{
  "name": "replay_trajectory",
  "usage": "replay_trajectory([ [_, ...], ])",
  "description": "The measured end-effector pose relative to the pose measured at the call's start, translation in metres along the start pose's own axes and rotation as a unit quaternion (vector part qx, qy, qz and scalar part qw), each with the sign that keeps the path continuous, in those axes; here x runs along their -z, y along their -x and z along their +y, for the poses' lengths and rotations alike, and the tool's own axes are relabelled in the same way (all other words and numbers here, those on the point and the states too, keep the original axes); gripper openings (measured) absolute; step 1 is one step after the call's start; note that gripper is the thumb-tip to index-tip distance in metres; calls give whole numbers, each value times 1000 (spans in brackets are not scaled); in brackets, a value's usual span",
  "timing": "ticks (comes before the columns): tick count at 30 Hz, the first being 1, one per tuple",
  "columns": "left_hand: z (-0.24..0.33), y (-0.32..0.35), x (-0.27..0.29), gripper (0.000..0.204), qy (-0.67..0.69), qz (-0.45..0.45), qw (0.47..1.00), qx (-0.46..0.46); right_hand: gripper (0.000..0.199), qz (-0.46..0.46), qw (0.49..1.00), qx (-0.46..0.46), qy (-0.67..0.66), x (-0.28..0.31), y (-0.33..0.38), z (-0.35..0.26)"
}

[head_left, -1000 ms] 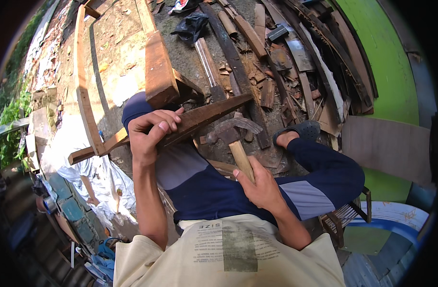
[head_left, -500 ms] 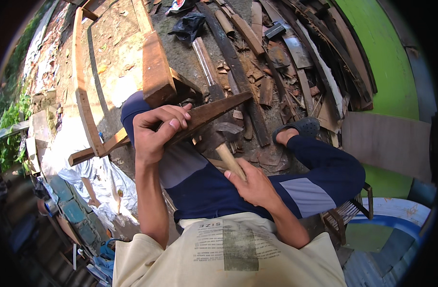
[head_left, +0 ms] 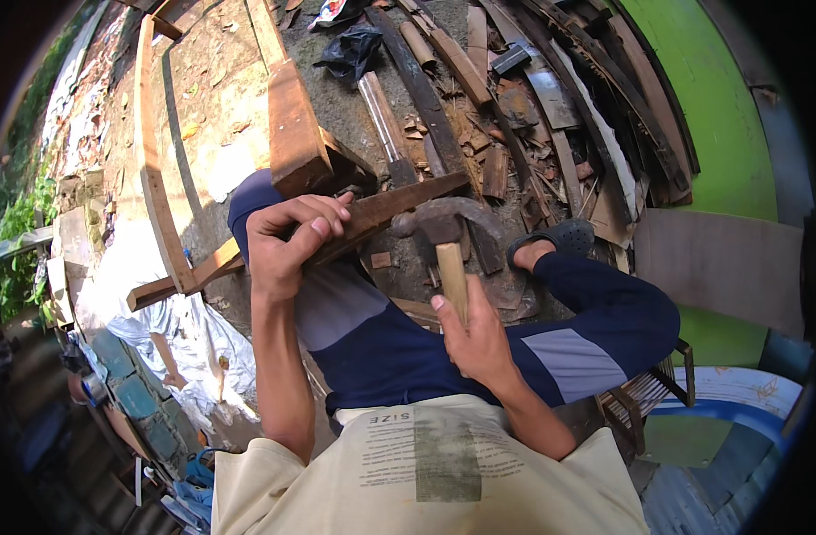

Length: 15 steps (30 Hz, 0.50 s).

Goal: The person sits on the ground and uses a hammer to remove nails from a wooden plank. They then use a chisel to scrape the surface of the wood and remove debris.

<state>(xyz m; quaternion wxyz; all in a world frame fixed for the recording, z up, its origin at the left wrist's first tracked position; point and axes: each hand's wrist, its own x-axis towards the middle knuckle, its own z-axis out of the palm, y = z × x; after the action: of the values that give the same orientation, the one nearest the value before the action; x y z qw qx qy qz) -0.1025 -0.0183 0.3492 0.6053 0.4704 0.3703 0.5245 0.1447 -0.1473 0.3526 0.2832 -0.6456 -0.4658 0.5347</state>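
Head view showed the left hand (head_left: 288, 239) clasping a board (head_left: 399, 201), likely steadying it, the right hand (head_left: 479, 343) gripping a hammer (head_left: 451, 259).

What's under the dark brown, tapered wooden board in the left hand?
A navy-and-grey fabric trouser leg shows below the board. The stretch directly underneath is covered by board and left hand; contact can't be told.

A crumpled white sheet (head_left: 201, 337) lies left, a black plastic bag (head_left: 350, 53) ahead, a green wall (head_left: 733, 134) right.
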Motion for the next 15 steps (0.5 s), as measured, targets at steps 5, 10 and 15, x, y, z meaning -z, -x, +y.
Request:
replay_trajectory([
  [5, 6, 1, -16, 13, -38, -45, 998, -6, 33, -116, 987, -114, 5, 8, 10, -3],
  [10, 2, 7, -2, 12, -29, -27, 999, -9, 24, 70, 983, -83, -150, 32, 3, -32],
  [15, 3, 2, -9, 13, -19, -13, 1000, -9, 28, 59, 988, -81, -118, 9, 3, -18],
])
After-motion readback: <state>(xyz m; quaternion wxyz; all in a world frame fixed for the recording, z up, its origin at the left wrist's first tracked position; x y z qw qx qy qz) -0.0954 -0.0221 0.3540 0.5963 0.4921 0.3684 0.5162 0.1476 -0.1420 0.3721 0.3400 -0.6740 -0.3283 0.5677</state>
